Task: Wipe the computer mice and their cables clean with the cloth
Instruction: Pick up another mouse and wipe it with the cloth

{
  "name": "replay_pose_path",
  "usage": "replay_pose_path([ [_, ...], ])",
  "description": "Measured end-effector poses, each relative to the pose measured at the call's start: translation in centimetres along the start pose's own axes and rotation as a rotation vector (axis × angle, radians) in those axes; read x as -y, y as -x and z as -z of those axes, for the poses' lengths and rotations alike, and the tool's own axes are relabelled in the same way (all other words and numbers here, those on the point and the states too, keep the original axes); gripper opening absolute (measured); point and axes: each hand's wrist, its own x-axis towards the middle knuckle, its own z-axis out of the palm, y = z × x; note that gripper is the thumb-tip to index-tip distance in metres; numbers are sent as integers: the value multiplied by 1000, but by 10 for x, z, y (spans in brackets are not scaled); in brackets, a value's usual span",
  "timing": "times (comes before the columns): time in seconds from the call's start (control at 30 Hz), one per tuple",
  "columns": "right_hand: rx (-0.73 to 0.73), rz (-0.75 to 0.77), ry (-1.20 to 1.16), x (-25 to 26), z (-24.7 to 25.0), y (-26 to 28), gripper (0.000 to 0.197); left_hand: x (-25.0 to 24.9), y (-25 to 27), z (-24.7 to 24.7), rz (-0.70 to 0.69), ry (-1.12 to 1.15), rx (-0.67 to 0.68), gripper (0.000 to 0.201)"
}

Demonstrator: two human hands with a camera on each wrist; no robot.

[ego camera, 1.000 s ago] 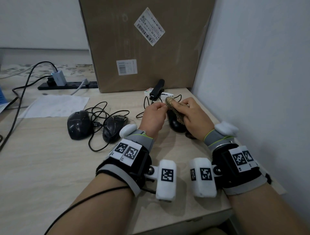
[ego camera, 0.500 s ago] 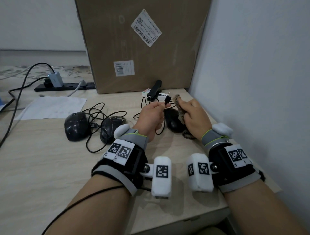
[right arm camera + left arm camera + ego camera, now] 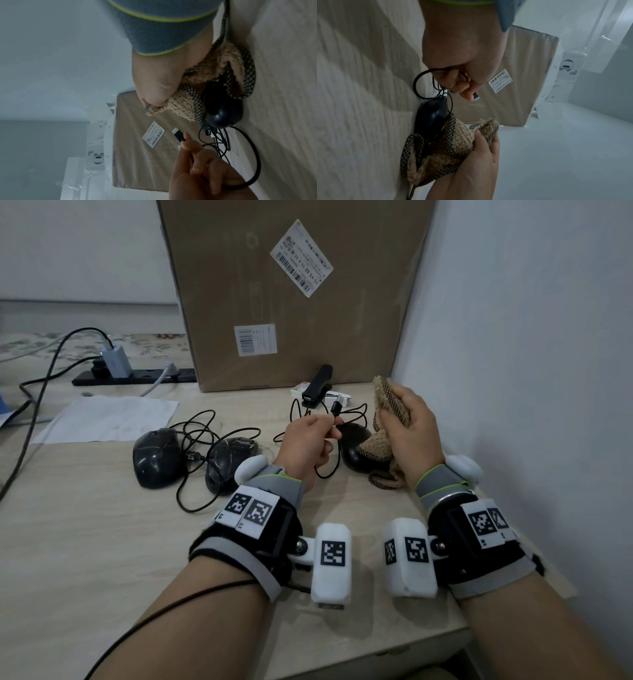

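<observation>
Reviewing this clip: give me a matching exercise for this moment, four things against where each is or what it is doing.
Things:
1. left hand
2. right hand
3. cloth
4. two black mice on the left

States:
A. bunched up, its lower part draped on the right-hand mouse
B. lying on the desk, untouched
C. pinches a cable just below its USB plug
D. grips the cloth

Pairs: 1-C, 2-D, 3-A, 4-B
</observation>
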Motion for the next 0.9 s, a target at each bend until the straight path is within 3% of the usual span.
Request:
replay_pose_path([
  [0.3, 292, 283, 216, -9, -7, 3, 43, -2, 2, -4, -48, -15, -50, 12],
  [0.6, 422, 252, 259, -8, -5, 6, 42, -1, 1, -1, -52, -30, -72, 23],
  [0.77, 359, 286, 293, -8, -5, 7, 41, -4, 2, 0, -64, -40, -35, 16],
  [0.9, 263, 212, 402, -12, -1, 4, 40, -4, 3, -2, -71, -106, -66, 13],
])
